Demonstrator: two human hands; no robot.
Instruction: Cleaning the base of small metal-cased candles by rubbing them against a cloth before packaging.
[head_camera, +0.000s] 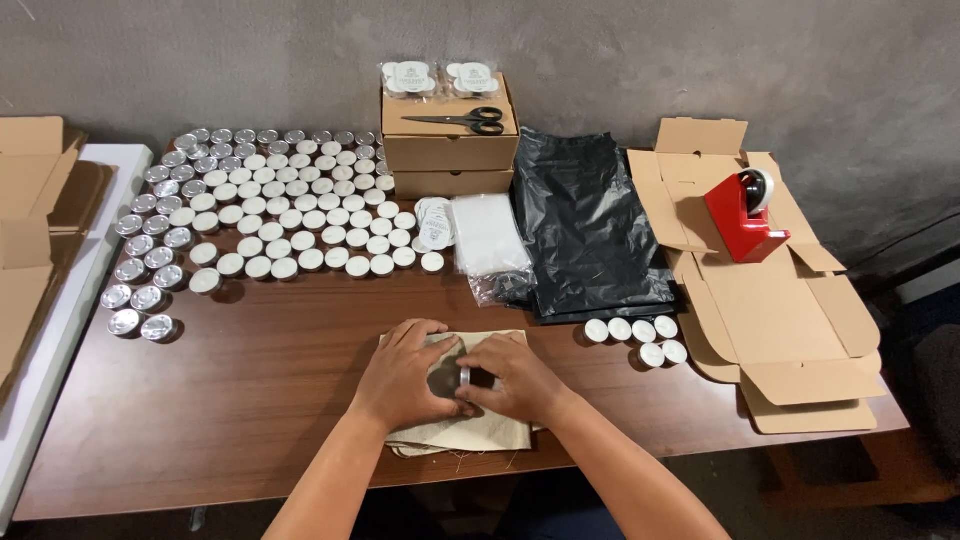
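pressing down on a cream cloth pouch (470, 432) at the near edge of the brown desk (250, 400), both hands meet over its middle. the left hand (405, 375) lies flat on the pouch with fingers spread, its grip wide and holding nothing that i can see. the right hand (515, 378) pinches a small silver-rimmed tealight (465, 377) between thumb and fingers, grip narrow around it, right where the two hands touch; the tealight sits at a dark opening in the pouch, though i cannot tell if it is inside or just on top.

taking the pouch as the landmark: just to its right lie six loose white tealights (637, 337) in a small cluster. beyond it to the left a large field of tealights (270, 205) covers the desk in rows. straight behind it are round white labels (434, 222) and clear plastic bags (487, 235), and behind those two stacked cardboard boxes (450, 150) with black scissors (462, 120) on top. behind and to the right lies a black plastic bag (585, 225), and farther right an unfolded cardboard box (780, 320) carrying a red tape dispenser (745, 215).
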